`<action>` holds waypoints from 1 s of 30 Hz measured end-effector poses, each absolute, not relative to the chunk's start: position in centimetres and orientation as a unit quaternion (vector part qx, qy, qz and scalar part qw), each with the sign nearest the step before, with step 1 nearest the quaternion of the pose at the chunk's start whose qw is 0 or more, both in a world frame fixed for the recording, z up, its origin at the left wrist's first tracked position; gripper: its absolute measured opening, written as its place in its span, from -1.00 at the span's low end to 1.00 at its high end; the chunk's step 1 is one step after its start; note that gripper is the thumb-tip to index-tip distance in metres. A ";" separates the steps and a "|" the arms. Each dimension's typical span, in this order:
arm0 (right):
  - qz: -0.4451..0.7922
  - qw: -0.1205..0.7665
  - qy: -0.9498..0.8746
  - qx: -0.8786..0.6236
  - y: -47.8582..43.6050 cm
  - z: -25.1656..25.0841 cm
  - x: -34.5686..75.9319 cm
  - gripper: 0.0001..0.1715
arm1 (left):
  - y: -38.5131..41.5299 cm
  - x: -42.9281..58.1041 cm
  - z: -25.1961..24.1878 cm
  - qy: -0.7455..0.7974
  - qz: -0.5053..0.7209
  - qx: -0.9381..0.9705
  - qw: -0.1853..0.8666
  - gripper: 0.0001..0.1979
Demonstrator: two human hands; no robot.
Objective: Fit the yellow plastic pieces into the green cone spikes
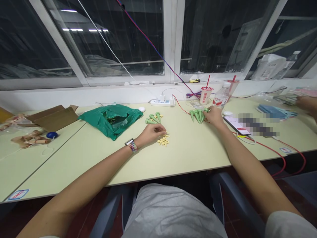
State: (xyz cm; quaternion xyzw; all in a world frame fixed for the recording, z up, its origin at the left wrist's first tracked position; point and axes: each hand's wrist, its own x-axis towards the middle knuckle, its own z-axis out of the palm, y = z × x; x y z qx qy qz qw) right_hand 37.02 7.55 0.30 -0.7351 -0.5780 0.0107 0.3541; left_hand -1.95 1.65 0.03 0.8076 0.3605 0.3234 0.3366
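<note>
My left hand [153, 134] is over the table with thumb and fingers pinched near a pile of small yellow plastic pieces [163, 141]. A small pale yellow piece seems to be between the fingertips. Just behind that hand lie several green cone-shaped spikes [155, 118]. On the right, my right hand [213, 116] has its fingers closed at the end of a row of green cone spikes [197, 115], on the rightmost one. The spikes lie side by side with their points toward me.
A torn green plastic bag [111, 119] and a cardboard box [51, 117] lie to the left, beside wooden toys [32, 138]. A power strip [162, 102], a drink cup [206, 96] and a bottle [221, 96] stand at the back. To the right are a phone [236, 125] and another person's hand [307, 104].
</note>
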 end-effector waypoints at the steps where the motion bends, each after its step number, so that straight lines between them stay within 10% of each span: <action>1: 0.007 0.344 -0.579 -0.739 7.6 0.2 37.0 -0.72 | 1.6 -2.0 0.0 0.359 0.319 0.811 0.335 -0.73; 13: -0.028 0.268 -0.580 -0.769 7.2 -0.2 36.1 -0.44 | 1.0 -1.8 0.6 0.319 0.284 0.884 0.188 -0.74; 21: -0.027 0.233 -0.588 -0.774 6.3 0.4 35.4 -0.40 | 0.0 -1.9 1.6 0.126 0.242 0.956 -0.105 -0.70; 30: -0.064 0.218 -0.568 -0.791 4.9 1.4 33.9 -0.41 | 0.3 -1.8 1.2 0.160 0.229 0.958 -0.064 -0.68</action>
